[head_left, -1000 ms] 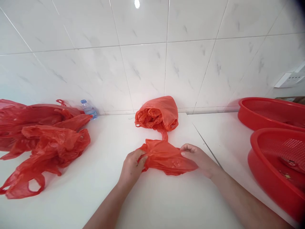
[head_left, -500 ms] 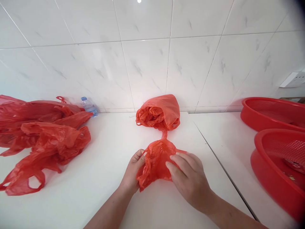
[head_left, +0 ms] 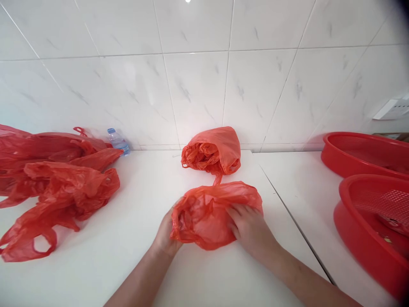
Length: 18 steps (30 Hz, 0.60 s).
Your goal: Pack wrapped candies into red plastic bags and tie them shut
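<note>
A crumpled red plastic bag lies on the white counter in front of me, bunched between both hands. My left hand is mostly hidden under the bag's left side and grips it. My right hand presses into its right side with fingers curled into the plastic. Just behind it, against the tiled wall, sits another red bag stuffed with more red plastic; a thin strip of plastic runs from it down to the bag in my hands.
A heap of loose red plastic bags spreads over the counter's left side, with a small water bottle behind it by the wall. Two red mesh baskets stand at the right. A wall socket is at the far right.
The bag has been gathered from a flat spread shape into a puffed bundle. My right hand moved left onto it and my left hand slid beneath it.
</note>
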Tool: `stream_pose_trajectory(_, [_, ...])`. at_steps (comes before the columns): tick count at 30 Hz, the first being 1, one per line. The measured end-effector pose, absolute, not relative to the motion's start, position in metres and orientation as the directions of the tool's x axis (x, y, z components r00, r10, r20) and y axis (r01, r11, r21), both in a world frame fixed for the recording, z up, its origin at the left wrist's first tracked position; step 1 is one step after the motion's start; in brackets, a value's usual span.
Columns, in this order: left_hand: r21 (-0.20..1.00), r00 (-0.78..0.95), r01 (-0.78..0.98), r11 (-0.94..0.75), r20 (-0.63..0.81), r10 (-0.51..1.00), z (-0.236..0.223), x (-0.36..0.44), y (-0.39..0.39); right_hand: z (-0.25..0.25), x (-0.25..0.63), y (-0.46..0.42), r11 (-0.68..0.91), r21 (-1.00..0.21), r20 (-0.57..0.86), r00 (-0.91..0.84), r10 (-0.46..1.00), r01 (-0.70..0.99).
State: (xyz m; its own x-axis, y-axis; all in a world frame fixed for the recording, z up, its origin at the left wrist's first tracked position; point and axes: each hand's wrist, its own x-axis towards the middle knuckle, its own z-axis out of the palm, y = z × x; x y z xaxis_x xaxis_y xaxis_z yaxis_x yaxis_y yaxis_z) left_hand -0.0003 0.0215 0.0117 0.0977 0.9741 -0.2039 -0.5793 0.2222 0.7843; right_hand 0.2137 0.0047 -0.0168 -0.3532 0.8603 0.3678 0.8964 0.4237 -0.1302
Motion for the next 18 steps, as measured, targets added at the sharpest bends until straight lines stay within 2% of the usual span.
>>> stream_pose_trajectory(4, [0.777,-0.069,-0.621,0.103,-0.184,0.98,0.009,-0.027,0.042,-0.009,0.22,0.011,0.359,-0.168,0.226,-0.318,0.921,0.918])
stream_pose_trajectory(7, [0.876,-0.196,-0.481,0.043,-0.155,0.968,0.022,-0.037,0.043,-0.002,0.217,0.008,0.339,-0.176,0.233,-0.296,0.926,0.924])
stream_pose_trajectory(9, [0.946,-0.414,-0.29,-0.146,0.013,0.91,0.039,-0.035,0.029,0.0,0.215,0.006,0.331,-0.172,0.251,-0.283,0.925,0.928])
stream_pose_trajectory(11, [0.915,-0.577,0.019,-0.402,0.339,0.743,0.058,-0.025,0.005,0.001,0.214,0.004,0.323,-0.161,0.254,-0.277,0.926,0.932])
stream_pose_trajectory(12, [0.859,-0.553,0.16,-0.486,0.486,0.677,0.066,-0.019,-0.008,0.001,0.213,0.003,0.322,-0.155,0.26,-0.276,0.925,0.934])
stream_pose_trajectory(13, [0.797,-0.443,0.261,-0.544,0.6,0.666,0.072,-0.011,-0.02,0.001,0.212,0.002,0.326,-0.152,0.273,-0.278,0.921,0.933])
stream_pose_trajectory(14, [0.749,-0.255,0.312,-0.585,0.659,0.707,0.076,-0.002,-0.029,0.001,0.212,0.0,0.332,-0.151,0.287,-0.28,0.916,0.931])
stream_pose_trajectory(16, [0.713,0.162,0.349,-0.608,0.593,0.789,0.073,0.017,-0.036,-0.001,0.211,-0.003,0.343,-0.152,0.314,-0.284,0.906,0.927])
stream_pose_trajectory(18, [0.678,0.398,0.405,-0.614,0.473,0.786,0.061,0.032,-0.027,-0.003,0.212,-0.006,0.342,-0.141,0.315,-0.286,0.905,0.929])
